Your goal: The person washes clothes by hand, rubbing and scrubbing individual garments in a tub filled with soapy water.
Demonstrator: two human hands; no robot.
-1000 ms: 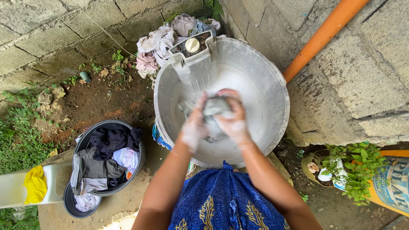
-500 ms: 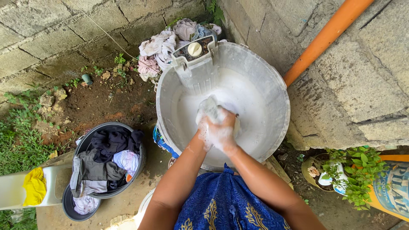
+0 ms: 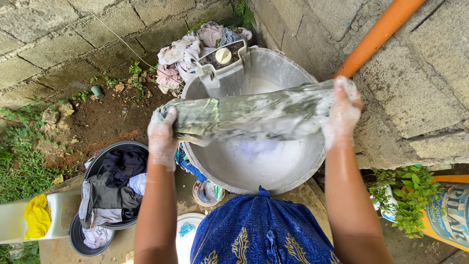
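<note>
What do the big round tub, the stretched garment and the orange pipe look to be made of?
Tub: probably aluminium or another light metal, dull grey with a matte, scuffed sheen. Garment: woven cloth, grey-green, wet and soapy, sagging between the left hand and right hand. Pipe: likely plastic, smooth and evenly orange.

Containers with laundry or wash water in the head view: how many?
2: the metal washtub of suds below the stretched wet cloth, and the dark basin of clothes at left. Others may be hidden.
</note>
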